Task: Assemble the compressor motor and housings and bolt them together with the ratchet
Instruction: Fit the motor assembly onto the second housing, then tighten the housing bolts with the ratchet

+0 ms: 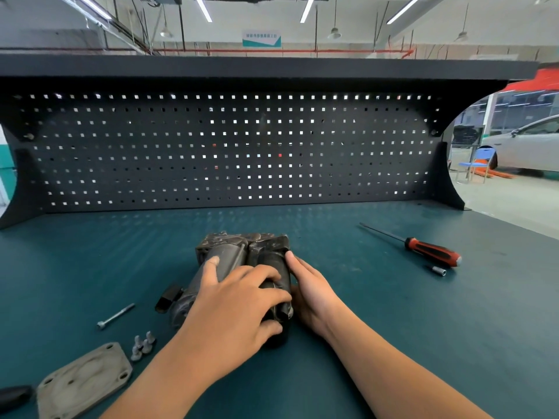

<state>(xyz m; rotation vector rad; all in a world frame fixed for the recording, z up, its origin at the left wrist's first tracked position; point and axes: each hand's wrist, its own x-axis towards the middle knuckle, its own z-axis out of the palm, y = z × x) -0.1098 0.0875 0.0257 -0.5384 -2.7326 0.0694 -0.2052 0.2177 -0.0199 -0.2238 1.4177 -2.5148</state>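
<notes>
The compressor assembly (230,252) is seen mid-tabletop (393,328), long axis running away from the person. It is gripped from above by the left hand (239,300), fingers curled; the right hand (313,293) is pressed to its right side, fingers hidden. The long bolt (116,316) lies leftward, nearer the left hand.

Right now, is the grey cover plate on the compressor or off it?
Off. The cover plate lies flat on the mat, near left, apart from the compressor.
</notes>
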